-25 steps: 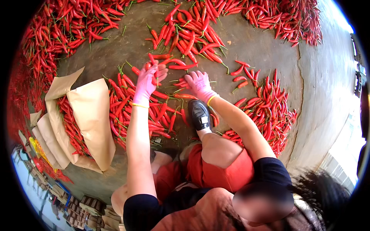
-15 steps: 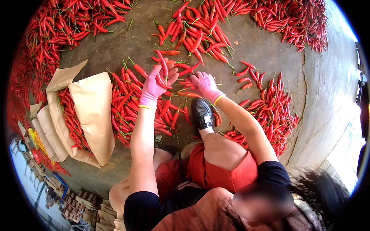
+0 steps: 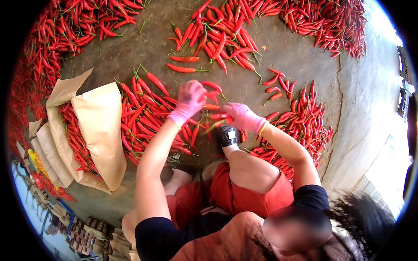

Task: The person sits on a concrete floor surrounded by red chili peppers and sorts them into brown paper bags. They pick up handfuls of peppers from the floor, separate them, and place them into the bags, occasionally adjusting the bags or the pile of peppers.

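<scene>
My left hand (image 3: 190, 103), in a pink glove, is curled, slightly blurred, over the near floor. Red chili peppers (image 3: 212, 87) stick out at its fingertips; how many it grips is hidden. Close by on the right, my right hand (image 3: 244, 116), also in a pink glove, is closed on red chili peppers with green stems (image 3: 219, 117), smeared by motion. Beneath and left of my left hand spreads a heap of chili peppers (image 3: 143, 108). A single chili pepper (image 3: 180, 68) lies just beyond it on the floor.
An open brown paper bag (image 3: 101, 126) holding chili peppers lies at the left. Larger pepper piles (image 3: 82, 30) fill the far left and far right (image 3: 324, 21). Another heap (image 3: 300, 130) lies beside my right forearm. My black shoe (image 3: 228, 135) rests between the heaps.
My left hand has turned over and curled, moving right and slightly down from its open-palmed pose with a pepper. My right hand has lifted peppers off the floor, shifting right and toward me.
</scene>
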A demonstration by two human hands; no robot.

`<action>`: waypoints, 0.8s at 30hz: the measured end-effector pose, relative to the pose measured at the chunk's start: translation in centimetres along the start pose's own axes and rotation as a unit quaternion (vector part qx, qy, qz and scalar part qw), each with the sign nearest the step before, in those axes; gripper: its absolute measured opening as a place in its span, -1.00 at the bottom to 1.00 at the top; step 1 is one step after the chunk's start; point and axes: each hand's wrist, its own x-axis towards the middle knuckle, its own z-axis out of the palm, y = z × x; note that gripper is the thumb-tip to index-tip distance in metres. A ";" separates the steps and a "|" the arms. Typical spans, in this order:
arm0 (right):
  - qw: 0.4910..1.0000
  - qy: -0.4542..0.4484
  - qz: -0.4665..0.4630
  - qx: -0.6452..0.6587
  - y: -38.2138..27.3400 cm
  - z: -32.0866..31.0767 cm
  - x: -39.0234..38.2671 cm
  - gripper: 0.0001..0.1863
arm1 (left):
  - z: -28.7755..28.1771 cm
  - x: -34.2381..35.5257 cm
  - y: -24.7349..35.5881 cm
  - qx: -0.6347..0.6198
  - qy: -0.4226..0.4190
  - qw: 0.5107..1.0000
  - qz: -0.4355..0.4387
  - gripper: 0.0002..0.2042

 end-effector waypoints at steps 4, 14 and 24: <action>0.977 0.188 0.072 -0.075 1.3 0.5 5.0 -0.51 | -4.9 0.6 -1.9 -0.496 0.158 0.692 -0.500 -0.85; 0.943 0.132 -0.006 -0.305 4.6 0.1 5.6 -0.53 | 0.8 7.6 -2.7 0.041 0.062 0.890 -0.450 -0.03; 0.928 0.156 0.004 -0.337 5.7 0.3 3.6 -0.56 | 1.1 8.7 -0.5 -0.169 0.184 0.899 -0.359 -0.65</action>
